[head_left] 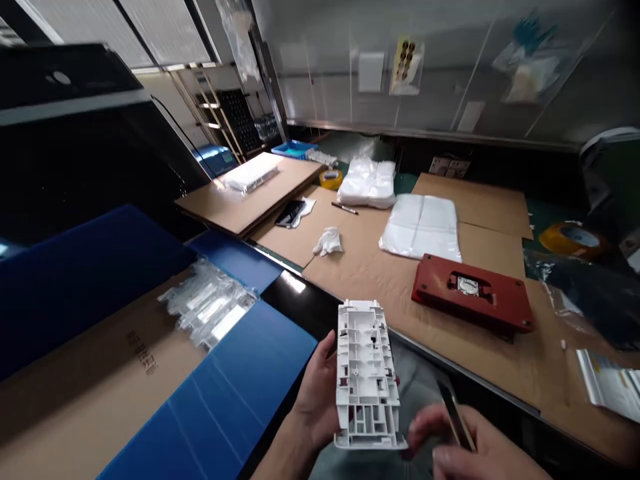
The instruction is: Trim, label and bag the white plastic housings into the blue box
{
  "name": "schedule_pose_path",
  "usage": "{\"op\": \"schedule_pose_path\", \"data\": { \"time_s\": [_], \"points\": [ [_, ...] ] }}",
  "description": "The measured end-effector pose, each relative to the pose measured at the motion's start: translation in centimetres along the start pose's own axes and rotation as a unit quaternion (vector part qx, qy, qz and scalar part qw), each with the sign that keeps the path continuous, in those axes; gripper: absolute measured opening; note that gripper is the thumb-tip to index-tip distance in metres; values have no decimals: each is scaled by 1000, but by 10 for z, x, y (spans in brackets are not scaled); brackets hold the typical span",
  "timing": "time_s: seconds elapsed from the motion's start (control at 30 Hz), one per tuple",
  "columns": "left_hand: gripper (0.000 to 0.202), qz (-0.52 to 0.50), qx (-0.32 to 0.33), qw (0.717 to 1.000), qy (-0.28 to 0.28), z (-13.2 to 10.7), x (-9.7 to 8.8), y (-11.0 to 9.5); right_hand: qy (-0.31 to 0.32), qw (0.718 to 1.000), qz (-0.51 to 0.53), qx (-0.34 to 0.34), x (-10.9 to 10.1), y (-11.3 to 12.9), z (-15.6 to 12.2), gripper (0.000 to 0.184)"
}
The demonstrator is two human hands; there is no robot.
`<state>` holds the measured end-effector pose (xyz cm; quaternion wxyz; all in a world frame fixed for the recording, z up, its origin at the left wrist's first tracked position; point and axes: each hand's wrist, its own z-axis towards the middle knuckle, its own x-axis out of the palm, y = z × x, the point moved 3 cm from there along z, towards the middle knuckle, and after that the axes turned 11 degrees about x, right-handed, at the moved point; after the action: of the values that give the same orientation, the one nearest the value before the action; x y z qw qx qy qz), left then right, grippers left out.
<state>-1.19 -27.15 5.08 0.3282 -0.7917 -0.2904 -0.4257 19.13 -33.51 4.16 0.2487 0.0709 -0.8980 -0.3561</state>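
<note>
My left hand point(317, 397) grips a white plastic housing point(367, 373) by its left side, with fingers passing behind it. The housing is held upright over my lap; its ribbed inner side with several slots faces me. At the lower right, my right hand point(470, 443) is closed on a slim dark metal tool point(457, 417) that points up and away. Blur hides what kind of tool it is. The right fingertips are close to the housing's lower right corner; I cannot tell whether they touch it.
A red fixture block point(473, 293) stands on the cardboard-covered bench, near white bag stacks point(420, 227), a white glove point(329, 241), a phone point(290, 213) and a pen point(345, 208). Clear-wrapped parts point(210, 303) lie in a blue-flapped box point(220, 393) at left. Tape point(573, 239) lies right.
</note>
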Motion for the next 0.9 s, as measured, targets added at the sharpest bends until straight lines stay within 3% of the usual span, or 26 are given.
{"op": "schedule_pose_path", "data": {
  "time_s": [0.17, 0.3, 0.6, 0.9],
  "points": [
    [63, -66, -78, 994, -33, -11, -22, 35, -129, 990, 52, -29, -20, -13, 6, 29],
    [68, -66, -125, 988, -55, -14, -24, 57, -202, 976, 70, -50, -15, -17, 15, 33],
    [64, -75, -165, 981, -64, -15, -25, 73, -226, 963, 132, -58, -15, -33, 17, 24],
    [77, -26, -171, 984, -29, -12, -30, 81, -253, 959, 113, -52, -21, -36, 16, 23]
  ]
}}
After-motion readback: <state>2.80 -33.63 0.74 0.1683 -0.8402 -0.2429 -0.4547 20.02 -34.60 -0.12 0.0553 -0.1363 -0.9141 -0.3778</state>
